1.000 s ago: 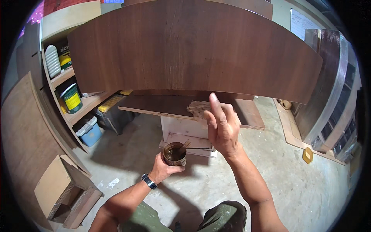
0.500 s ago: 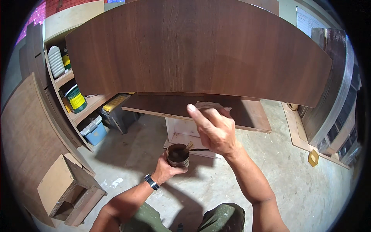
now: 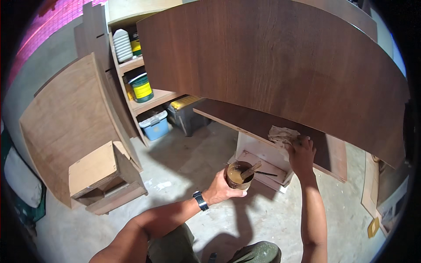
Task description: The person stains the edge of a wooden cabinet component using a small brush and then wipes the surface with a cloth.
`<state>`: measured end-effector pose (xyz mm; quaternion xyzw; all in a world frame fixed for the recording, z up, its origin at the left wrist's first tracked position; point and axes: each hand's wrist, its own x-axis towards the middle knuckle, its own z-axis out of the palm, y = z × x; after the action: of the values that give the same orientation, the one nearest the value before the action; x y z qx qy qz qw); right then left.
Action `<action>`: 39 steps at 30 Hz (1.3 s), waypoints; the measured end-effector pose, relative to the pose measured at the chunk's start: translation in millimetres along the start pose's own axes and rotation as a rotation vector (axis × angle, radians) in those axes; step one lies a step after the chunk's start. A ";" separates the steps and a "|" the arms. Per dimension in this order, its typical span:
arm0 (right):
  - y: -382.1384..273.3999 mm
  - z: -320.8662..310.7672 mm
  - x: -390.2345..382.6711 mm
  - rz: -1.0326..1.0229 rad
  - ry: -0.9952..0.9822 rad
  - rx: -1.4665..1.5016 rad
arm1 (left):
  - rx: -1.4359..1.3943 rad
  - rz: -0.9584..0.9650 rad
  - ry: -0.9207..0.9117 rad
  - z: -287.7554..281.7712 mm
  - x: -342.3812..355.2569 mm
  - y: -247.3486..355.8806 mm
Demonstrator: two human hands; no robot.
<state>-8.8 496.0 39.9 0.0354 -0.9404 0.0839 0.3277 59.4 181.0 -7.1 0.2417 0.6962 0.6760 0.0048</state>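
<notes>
My left hand (image 3: 222, 189) is wrapped round a small brown-stained tin (image 3: 240, 181) with brown liquid inside. A flat wooden stick (image 3: 251, 169) leans in the tin, its end above the rim. A crumpled pale rag (image 3: 283, 134) is at the near edge of the lower dark board, part of it hanging past the edge. My right hand (image 3: 302, 153) has its fingers closed on the rag's right side; the fingertips are partly hidden. Above hangs a large dark-brown wood panel (image 3: 263, 65), over the lower dark board (image 3: 237, 115).
A white open box (image 3: 263, 153) supports the lower board. At the left stand a wooden box frame (image 3: 94, 168) and a leaning plywood panel (image 3: 66, 131). Shelves behind hold a green-and-yellow can (image 3: 141, 89); below are a blue bin (image 3: 155, 126) and a black toolbox (image 3: 188, 116).
My right hand, raised in front of the panel before, has come down to the rag and closed on it. The view has turned left; my left hand still holds the tin.
</notes>
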 end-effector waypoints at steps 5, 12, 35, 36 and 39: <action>-7.1 -21.0 0.3 -0.094 0.241 0.134 | -0.044 -0.054 -0.031 22.1 -3.8 37.4; 5.7 -50.8 -81.2 0.285 0.078 0.983 | -0.175 -0.087 -0.199 60.3 20.1 75.5; 21.7 -119.6 -201.4 0.300 -0.223 1.728 | -0.618 0.005 -0.597 119.8 27.7 17.5; 13.1 -118.7 -195.8 0.394 -0.192 1.628 | -0.610 0.007 -0.610 123.8 28.4 12.9; 10.9 -114.6 -180.4 0.516 -0.072 1.482 | -0.601 0.042 -0.608 136.4 32.6 4.4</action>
<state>201.1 529.5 14.5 0.0278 -0.6277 0.7617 0.1581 77.5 320.1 -4.3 0.4319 0.4299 0.7469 0.2661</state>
